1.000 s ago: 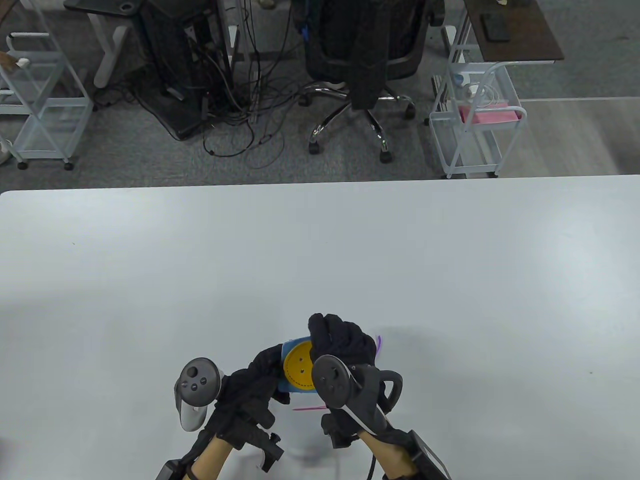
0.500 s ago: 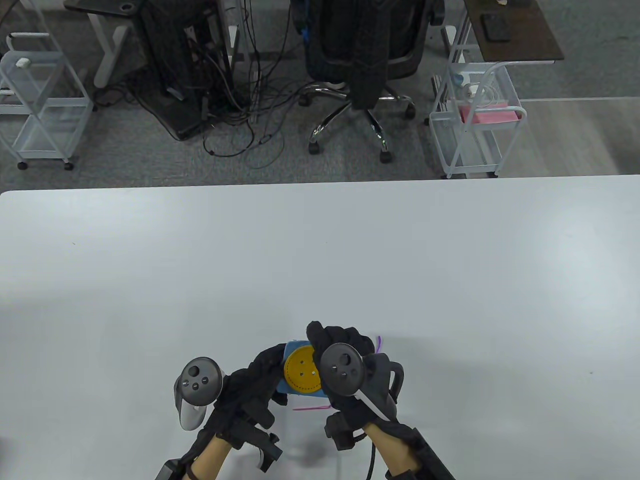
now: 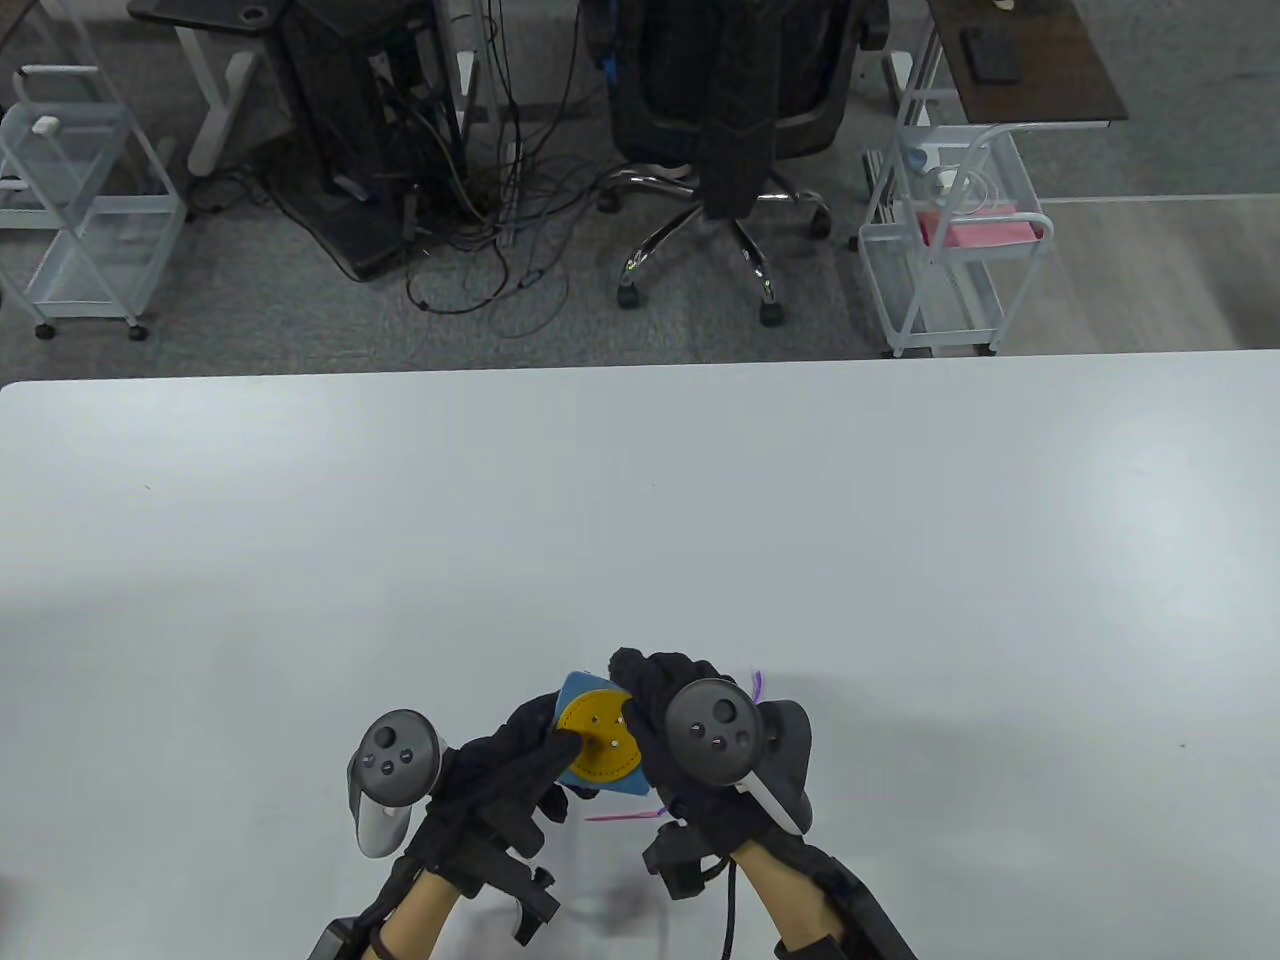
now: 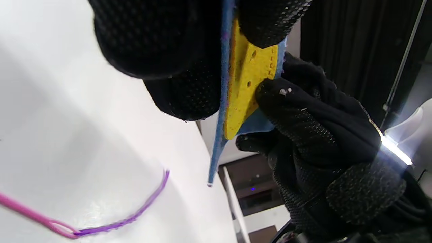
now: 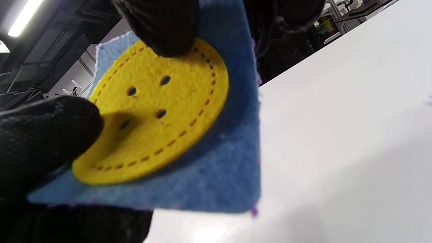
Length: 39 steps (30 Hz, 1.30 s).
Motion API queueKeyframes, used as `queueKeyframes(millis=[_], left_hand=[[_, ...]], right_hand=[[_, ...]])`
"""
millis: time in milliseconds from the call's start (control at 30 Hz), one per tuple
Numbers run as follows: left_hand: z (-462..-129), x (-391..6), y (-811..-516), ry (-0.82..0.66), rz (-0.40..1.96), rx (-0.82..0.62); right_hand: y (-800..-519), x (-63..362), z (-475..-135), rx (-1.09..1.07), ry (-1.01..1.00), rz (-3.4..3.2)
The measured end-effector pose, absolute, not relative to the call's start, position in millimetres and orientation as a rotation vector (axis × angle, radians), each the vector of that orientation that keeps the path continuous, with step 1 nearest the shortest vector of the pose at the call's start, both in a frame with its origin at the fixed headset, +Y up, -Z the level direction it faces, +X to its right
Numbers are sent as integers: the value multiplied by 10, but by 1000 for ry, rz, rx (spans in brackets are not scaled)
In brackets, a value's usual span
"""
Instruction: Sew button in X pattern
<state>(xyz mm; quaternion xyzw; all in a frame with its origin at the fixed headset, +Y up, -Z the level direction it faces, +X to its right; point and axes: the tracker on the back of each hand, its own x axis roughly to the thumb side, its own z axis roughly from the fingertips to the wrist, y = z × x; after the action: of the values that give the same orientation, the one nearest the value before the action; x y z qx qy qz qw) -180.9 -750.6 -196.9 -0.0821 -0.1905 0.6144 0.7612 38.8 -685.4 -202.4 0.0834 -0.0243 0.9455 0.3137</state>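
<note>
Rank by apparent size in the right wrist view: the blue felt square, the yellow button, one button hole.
1. Blue felt square, partly hidden behind the button
2. Yellow button
3. Button hole, by far the smallest

**What you have in view, counted**

You have one yellow felt button with four holes in it, and one blue felt square behind it. Two gloved hands are in play: your left hand and your right hand, each with one tracker, so two trackers. On the one white table you have one pink needle and one purple thread. Beyond it — two white wire carts, one office chair.
</note>
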Motion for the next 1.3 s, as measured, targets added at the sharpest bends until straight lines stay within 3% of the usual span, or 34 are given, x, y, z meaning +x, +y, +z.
queueKeyframes(millis=[200, 400, 667, 1033, 1300], left_hand=[[-1968, -1825, -7491, -400, 1301, -151], [-1988, -1978, -7452, -320, 1305, -57], [-2007, -2177, -7394, -243, 1332, 30], [-2016, -2358, -7379, -165, 1363, 95], [-2009, -2429, -7364, -136, 1391, 123]], right_hand=[[-6845, 413, -2000, 223, -94, 2475], [-6770, 688, -2039, 60, -104, 2417], [-7003, 987, -2119, -94, 98, 2600], [-7433, 319, -1968, 458, 489, 2944], [-7653, 154, -1903, 556, 599, 3023]])
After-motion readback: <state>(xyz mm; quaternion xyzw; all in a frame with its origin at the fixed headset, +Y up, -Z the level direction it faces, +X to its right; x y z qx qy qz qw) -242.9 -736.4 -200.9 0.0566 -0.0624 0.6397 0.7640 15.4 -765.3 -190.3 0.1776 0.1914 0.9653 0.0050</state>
